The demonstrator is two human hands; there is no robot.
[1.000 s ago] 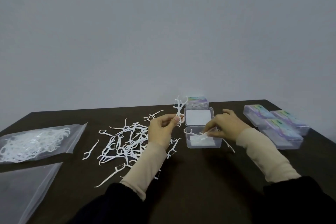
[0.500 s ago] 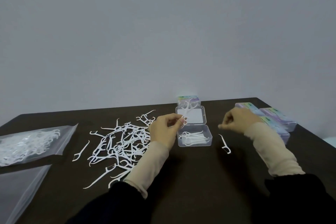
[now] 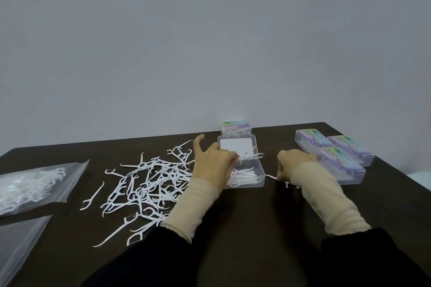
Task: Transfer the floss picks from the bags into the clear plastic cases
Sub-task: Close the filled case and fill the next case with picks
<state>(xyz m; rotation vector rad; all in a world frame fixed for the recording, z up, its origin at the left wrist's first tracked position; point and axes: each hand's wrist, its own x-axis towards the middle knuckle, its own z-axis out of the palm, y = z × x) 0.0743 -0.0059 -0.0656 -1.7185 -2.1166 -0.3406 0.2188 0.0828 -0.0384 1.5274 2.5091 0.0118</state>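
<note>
**Stray pick beside the open case: position relative to the two hands**

The open clear case (image 3: 247, 173) lay at table centre, its base holding a few picks and its lid (image 3: 236, 148) folded back toward 12 o'clock. The left hand (image 3: 213, 162) rested at the case's 9 o'clock edge, fingers curled over a small bunch of floss picks (image 3: 250, 155) at the hinge line, thumb raised clear; the picks' shafts ran roughly from 9 to 3 o'clock across the case. The right hand (image 3: 292, 165) sat just beside the case at its 3 o'clock side, fingers curled down onto the table over a single stray pick (image 3: 271, 176); whether that pick was actually pinched could not be told. The stray pick's long axis ran from about 10 to 4 o'clock, its near end hidden under the wrist. The right hand was plainly the nearer to it; the case lay at that hand's 9 o'clock. The loose pile (image 3: 149, 184) lay at the left hand's 8 o'clock, the filled bag (image 3: 35, 184) farther out, and the closed cases (image 3: 335, 156) at the right hand's 2 o'clock.
</note>
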